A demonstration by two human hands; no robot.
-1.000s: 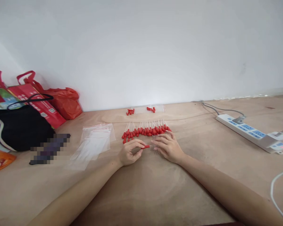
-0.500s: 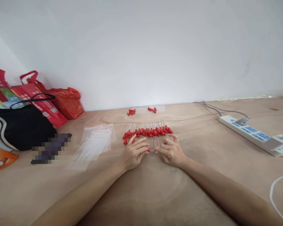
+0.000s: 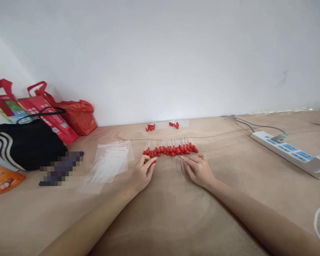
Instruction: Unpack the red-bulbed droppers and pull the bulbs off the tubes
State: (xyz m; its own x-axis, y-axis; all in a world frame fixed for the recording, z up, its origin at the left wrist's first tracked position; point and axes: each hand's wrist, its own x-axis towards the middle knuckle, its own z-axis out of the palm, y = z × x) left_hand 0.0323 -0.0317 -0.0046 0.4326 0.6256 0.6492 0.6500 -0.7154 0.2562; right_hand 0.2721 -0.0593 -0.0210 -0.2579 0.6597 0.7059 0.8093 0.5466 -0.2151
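Note:
My left hand [image 3: 142, 173] is closed, its thumb and fingertips pinching a red rubber bulb [image 3: 153, 162]. No glass tube shows on that bulb. My right hand [image 3: 198, 170] has its fingertips closed on the upper ends of several clear glass tubes [image 3: 180, 168], which lie side by side on the table. Just beyond both hands stretches a row of droppers [image 3: 173, 149], their red bulbs toward me and their thin clear tips pointing at the wall.
Loose red bulbs [image 3: 150, 127] and a clear bag [image 3: 162, 124] lie near the wall. Zip bags [image 3: 109, 163] are spread left of my hands. Farther left stand a black bag [image 3: 40, 142] and red bags [image 3: 81, 115]. A power strip [image 3: 285, 149] lies on the right.
My hands have moved apart, the left one shifting left and away from the tubes. The dropper held level between them is no longer there. The right fingertips have moved to the tubes' far ends.

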